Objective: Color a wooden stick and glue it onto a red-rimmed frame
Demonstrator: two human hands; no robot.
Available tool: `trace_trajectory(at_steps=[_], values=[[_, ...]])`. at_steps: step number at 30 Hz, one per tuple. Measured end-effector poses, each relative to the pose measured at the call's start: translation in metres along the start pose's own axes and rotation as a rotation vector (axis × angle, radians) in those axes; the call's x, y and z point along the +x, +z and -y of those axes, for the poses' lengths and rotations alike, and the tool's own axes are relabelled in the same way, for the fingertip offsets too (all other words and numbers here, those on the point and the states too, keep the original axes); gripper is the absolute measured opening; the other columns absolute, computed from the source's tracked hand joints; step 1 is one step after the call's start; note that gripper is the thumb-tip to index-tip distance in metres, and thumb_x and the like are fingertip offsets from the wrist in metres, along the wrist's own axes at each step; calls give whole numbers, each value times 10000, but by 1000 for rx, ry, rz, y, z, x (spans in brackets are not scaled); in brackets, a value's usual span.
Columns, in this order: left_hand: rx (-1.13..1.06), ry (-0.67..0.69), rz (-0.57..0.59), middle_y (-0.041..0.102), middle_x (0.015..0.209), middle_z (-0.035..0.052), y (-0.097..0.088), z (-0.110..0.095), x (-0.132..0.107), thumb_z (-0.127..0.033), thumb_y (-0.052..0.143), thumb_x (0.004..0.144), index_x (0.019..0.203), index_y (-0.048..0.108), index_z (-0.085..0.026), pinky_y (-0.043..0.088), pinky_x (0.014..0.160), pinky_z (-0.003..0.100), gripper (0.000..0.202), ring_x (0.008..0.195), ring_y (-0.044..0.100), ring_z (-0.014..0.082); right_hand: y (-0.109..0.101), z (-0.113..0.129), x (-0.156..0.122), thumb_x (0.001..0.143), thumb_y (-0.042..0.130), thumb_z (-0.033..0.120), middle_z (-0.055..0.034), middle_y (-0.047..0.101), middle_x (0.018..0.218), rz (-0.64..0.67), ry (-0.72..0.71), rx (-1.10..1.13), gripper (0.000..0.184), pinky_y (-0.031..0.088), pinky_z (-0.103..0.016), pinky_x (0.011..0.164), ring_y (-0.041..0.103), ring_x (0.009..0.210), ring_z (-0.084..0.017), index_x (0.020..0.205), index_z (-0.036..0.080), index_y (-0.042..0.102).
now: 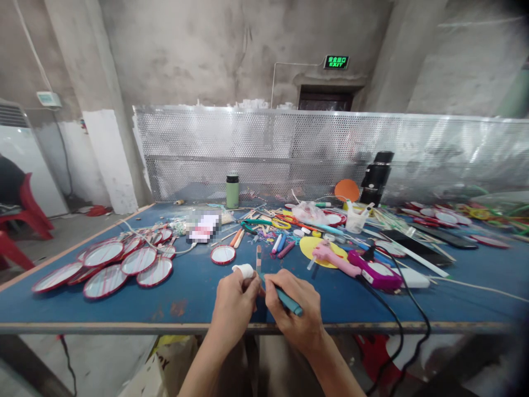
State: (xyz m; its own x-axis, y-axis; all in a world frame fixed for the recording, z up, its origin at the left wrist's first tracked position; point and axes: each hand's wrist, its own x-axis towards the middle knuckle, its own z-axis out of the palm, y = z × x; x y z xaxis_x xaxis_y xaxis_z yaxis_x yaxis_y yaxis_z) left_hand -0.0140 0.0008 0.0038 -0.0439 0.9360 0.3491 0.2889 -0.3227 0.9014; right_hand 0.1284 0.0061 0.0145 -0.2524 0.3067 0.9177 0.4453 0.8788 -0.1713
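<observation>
My right hand (295, 303) is closed around a teal marker (292, 305), its tip end pointing left. Between my two hands a flat wooden craft stick (259, 256) with coloured bands stands out over the table. My left hand (236, 298) pinches this stick, its lower part hidden by my fingers. White wrapping (243, 270) covers one finger of the left hand. Just beyond lies a round white disc with a red rim (223, 255). Several coloured markers (281, 242) are scattered further right.
Red-rimmed discs (105, 282) are piled at the left. A phone (204, 227) with a cable lies behind them. To the right are a pink and purple glue-gun-like tool (374, 273), a yellow disc (306, 251) and black cables. A green bottle (232, 192) stands near the mesh panel (248, 149).
</observation>
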Motion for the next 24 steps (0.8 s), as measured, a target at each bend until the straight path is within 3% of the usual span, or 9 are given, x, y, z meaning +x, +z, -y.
trace_trajectory(at_steps=[10,24], values=[[6,-15,2,553,504,-45,0,-3,2,-407,526,894,659,519,-214,362,479,223,304,422,512,119,-1,1,-3,932,549,88,-4,633,715,-63,7,-23,126,465,-256,622,597,630,-131,910,201,602],[21,-9,-15,544,473,-49,-1,-3,1,-381,531,869,665,493,-224,340,468,223,261,419,508,128,-1,1,-2,934,553,99,-1,618,695,-16,-15,5,118,461,-253,605,584,612,-131,892,199,598]])
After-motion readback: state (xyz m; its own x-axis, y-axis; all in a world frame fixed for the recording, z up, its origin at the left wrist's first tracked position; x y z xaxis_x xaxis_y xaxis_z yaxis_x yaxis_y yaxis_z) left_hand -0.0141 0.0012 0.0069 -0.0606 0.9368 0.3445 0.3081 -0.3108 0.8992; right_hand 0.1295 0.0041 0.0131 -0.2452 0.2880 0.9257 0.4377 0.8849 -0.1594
